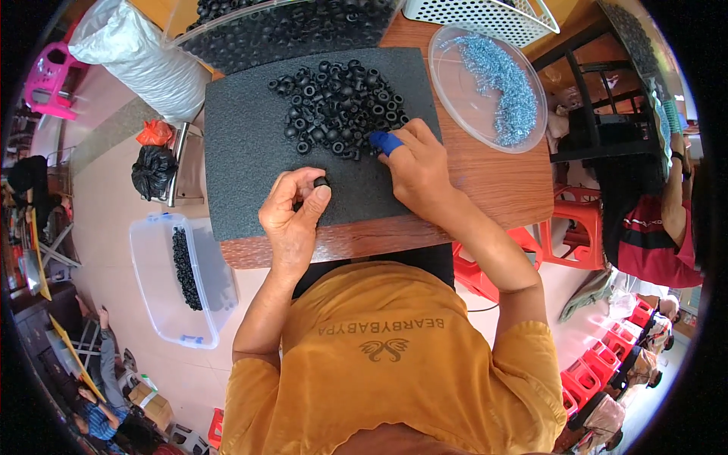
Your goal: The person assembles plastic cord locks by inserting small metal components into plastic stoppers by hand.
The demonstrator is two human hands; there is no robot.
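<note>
Left hand [292, 212] raised just above the near part of a black foam mat [243, 144], fingers [318, 199] pinched together on one small black rubber grommet [321, 182], held between thumb and forefinger tip. Right hand [417, 171] resting on the same mat, just beside the left, forefinger wrapped in a blue fingertip cover [385, 141] and pressed into the near edge of a pile of black rubber grommets [337, 106]; whether those fingers clamp anything, cannot tell, since the tips are hidden among the parts. Pile spread across the far middle of the mat, loose and heaped, touching the blue-covered fingertip. Mat lying flat on a wooden counter [500, 182], covering most of its left part. Clear round plastic dish [455, 98] to the right of the pile, on the counter, holding a scatter of small silvery-blue screws [504, 87]. Clear bin full of more black rubber parts [296, 30] at the far edge, beyond the mat. White perforated basket [485, 15] at the far right corner. Down on the floor to the left, a clear plastic tub [155, 288] with a strip of black parts inside. Orange shirt [394, 364] filling the lower middle. Another person in a red top [652, 243] seated at the right, well apart.
</note>
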